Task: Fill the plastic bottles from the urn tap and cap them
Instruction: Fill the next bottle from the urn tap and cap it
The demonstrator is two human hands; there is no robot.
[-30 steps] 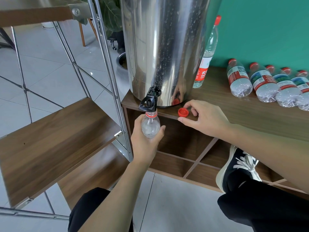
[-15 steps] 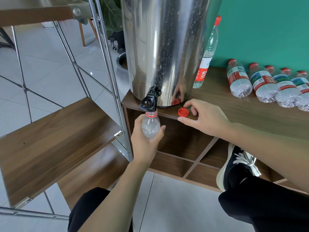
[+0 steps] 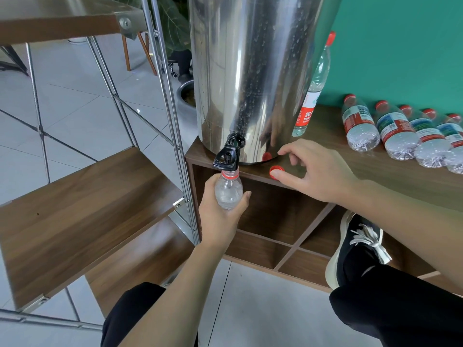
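The left hand point(image 3: 220, 216) grips a clear plastic bottle point(image 3: 228, 190) with its open mouth right under the black tap point(image 3: 228, 156) of the big shiny metal urn point(image 3: 255, 78). The right hand point(image 3: 318, 171), fingers loosely spread and holding nothing, touches the small red cap point(image 3: 276, 169) on the brown wooden worktop point(image 3: 375, 171). This bottle still needs its cap, and the bottles lying on their sides point(image 3: 400, 136) look empty, so I think most of the job is left.

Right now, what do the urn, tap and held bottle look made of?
Urn: polished steel by the look, mirror finish reflecting the hand and cap, droplets on it.
Tap: glossy black, probably plastic.
Bottle: clear thin plastic with a red neck ring, see-through, in the left hand.
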